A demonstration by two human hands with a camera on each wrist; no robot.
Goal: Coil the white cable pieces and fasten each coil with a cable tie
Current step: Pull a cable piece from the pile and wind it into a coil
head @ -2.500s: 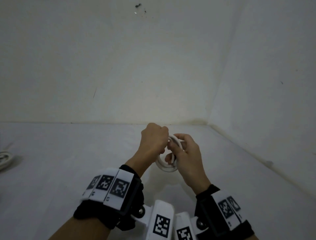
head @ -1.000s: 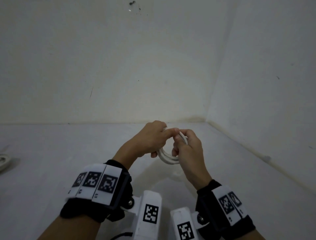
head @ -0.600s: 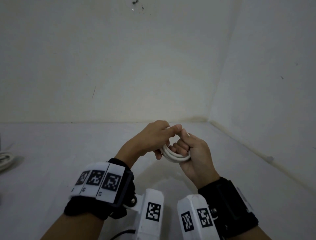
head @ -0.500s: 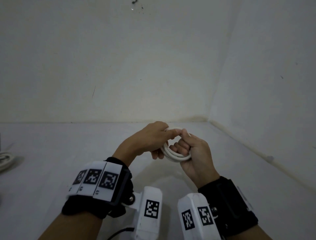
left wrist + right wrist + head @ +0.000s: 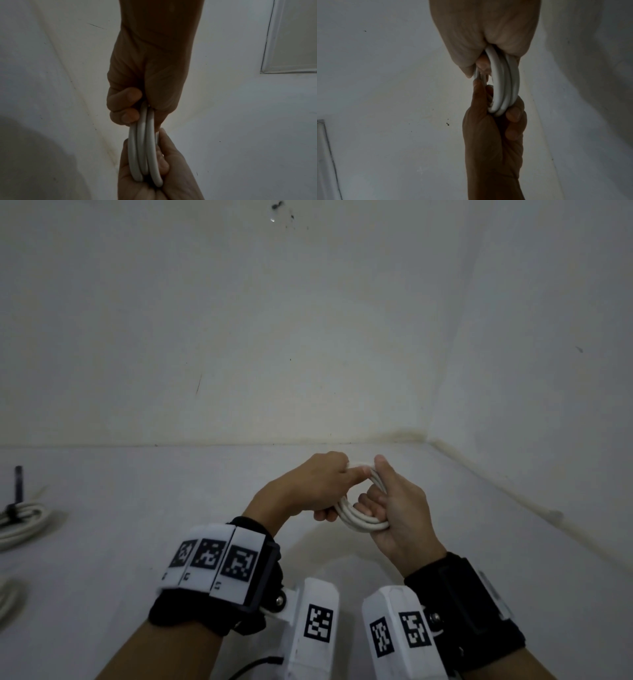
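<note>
Two hands, both on one white cable coil (image 5: pixel 359 518), held up in the air above the white worktop (image 5: pixel 137 508), at about 12 o'clock from the wrists, near the back corner. Left hand (image 5: pixel 308 487) grips the coil's left side, fingers curled round the strands, thumb lying on top. Right hand (image 5: pixel 397 515) grips the right and lower side, fingers wrapped through the loop, thumb pointing up. Neither hand is slack; both are closed round the cable.

Left wrist view: three strands (image 5: pixel 145 148) run side by side between the two hands, packed tight and touching. Right wrist view shows the same bundle (image 5: pixel 503 83), three thick strands plus a thinner edge behind; exact loop count there unclear. No tie visible on this coil.

At 9 o'clock, well apart at the worktop's left edge: one second coil (image 5: pixel 20 525), lying flat, with one dark cable tie (image 5: pixel 17 491) round it, tail sticking up. Below it, at 8 o'clock, a sliver of a third white coil (image 5: pixel 7 597), mostly cut off.

Two wrist bands with black-and-white markers, one per wrist.
</note>
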